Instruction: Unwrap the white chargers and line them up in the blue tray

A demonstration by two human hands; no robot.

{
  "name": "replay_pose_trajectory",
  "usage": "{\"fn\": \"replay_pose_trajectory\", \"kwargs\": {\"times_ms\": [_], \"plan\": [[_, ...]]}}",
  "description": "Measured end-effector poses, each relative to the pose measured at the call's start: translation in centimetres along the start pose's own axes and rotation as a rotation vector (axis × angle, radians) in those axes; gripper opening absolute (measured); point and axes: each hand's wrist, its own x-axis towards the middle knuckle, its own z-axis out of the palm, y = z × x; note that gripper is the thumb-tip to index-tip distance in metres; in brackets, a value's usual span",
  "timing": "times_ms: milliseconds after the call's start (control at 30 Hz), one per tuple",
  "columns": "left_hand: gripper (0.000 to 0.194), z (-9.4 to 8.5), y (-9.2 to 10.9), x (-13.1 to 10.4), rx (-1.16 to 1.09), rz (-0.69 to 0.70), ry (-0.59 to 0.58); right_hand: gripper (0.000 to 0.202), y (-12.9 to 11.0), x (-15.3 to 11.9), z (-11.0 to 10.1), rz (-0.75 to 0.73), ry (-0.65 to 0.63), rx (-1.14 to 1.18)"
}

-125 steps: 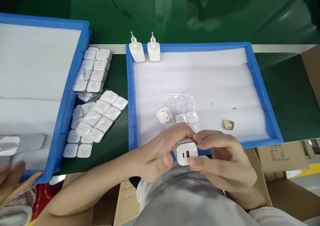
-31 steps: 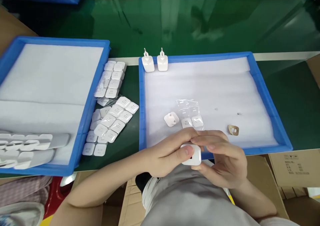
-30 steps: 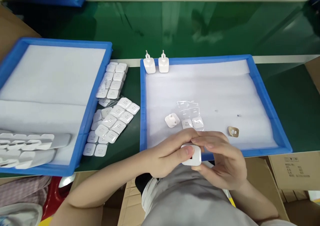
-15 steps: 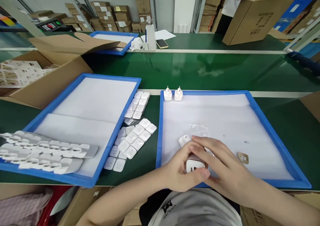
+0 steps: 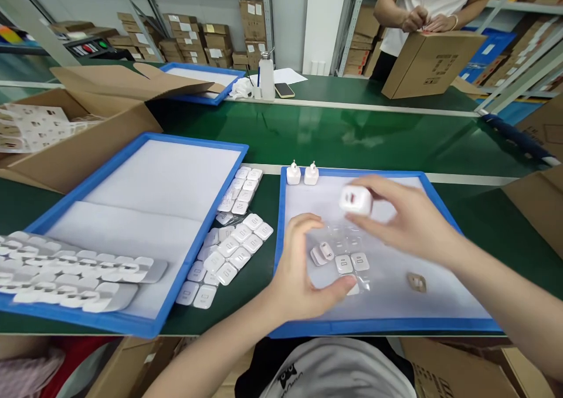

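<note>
Between the thumb and fingers of my right hand is a white charger plug, raised over the right tray with its port face toward me. My left hand is open, thumb and fingers apart, above the left part of the same blue-rimmed tray. Near it on the white lining lie a plug piece with two round holes and several small white square covers on clear film. Two white chargers stand at the tray's far left corner, pins up. A small beige piece lies to the right.
Sheets of white square covers lie between the trays. The left tray bears rows of white plug parts. An open carton stands behind it. Across the green table, a person holds a carton; a bottle and phone lie nearby.
My hands have come apart. The right hand has lifted the charger plug up and forward, while the left has opened and shifted slightly left, uncovering the square covers on the tray.
</note>
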Motion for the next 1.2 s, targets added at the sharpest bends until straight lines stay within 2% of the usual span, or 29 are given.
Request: {"fn": "replay_pose_trajectory", "kwargs": {"times_ms": [67, 100, 167, 233, 300, 400, 467, 533, 633, 700, 767, 900, 967, 1033, 1133, 1200], "plan": [[0.077, 0.0, -0.1, 0.3, 0.248, -0.112, -0.15, 0.027, 2.8, 3.5, 0.1, 0.186, -0.232, -0.288], [0.077, 0.2, -0.3, 0.4, 0.341, -0.18, -0.224, 0.026, 4.1, 5.1, 0.6, 0.225, -0.288, -0.336], [0.066, 0.5, -0.6, 0.4, 0.43, -0.294, -0.324, 0.028, 6.4, 7.7, 2.1, 0.267, -0.334, -0.387], [0.045, 0.7, -1.0, 0.4, 0.432, -0.359, -0.364, 0.025, 7.9, 9.4, 3.8, 0.283, -0.359, -0.416], [0.027, 0.7, -1.3, 0.4, 0.408, -0.387, -0.356, 0.026, 8.5, 10.6, 5.0, 0.272, -0.372, -0.415], [0.015, 0.4, -1.3, 0.6, 0.356, -0.422, -0.333, 0.028, 8.6, 11.8, 5.9, 0.225, -0.376, -0.362], [0.017, 0.2, -1.0, 0.9, 0.268, -0.456, -0.305, 0.028, 8.6, 12.5, 6.1, 0.203, -0.37, -0.311], [0.024, 0.2, -0.8, 1.3, 0.085, -0.537, -0.244, 0.029, 8.5, 13.0, 6.3, 0.197, -0.352, -0.257], [0.04, 0.3, -0.7, 1.7, -0.193, -0.669, -0.158, 0.042, 8.3, 12.7, 5.9, 0.194, -0.303, -0.178], [0.044, 0.4, -0.7, 1.9, -0.247, -0.699, -0.157, 0.052, 7.9, 11.3, 4.9, 0.18, -0.26, -0.129], [0.043, 0.5, -0.7, 2.1, -0.268, -0.709, -0.169, 0.052, 7.1, 8.7, 3.3, 0.155, -0.224, -0.087], [0.039, 0.7, -0.7, 2.2, -0.436, -0.72, -0.211, 0.039, 4.7, 0.5, 0.9, 0.104, -0.214, -0.042], [0.035, 0.8, -0.8, 2.0, -0.538, -0.721, -0.243, 0.029, 3.6, -3.7, 1.1, 0.087, -0.229, -0.041], [0.035, 1.0, -0.9, 1.8, -0.58, -0.713, -0.275, 0.026, 2.7, -7.1, 2.1, 0.097, -0.249, -0.046], [0.032, 1.2, -1.1, 1.5, -0.535, -0.644, -0.335, 0.028, 1.8, -10.0, 3.9, 0.148, -0.225, -0.054], [0.029, 1.2, -1.1, 1.3, -0.498, -0.541, -0.374, 0.029, 1.3, -11.0, 4.4, 0.2, -0.135, -0.038]]}}
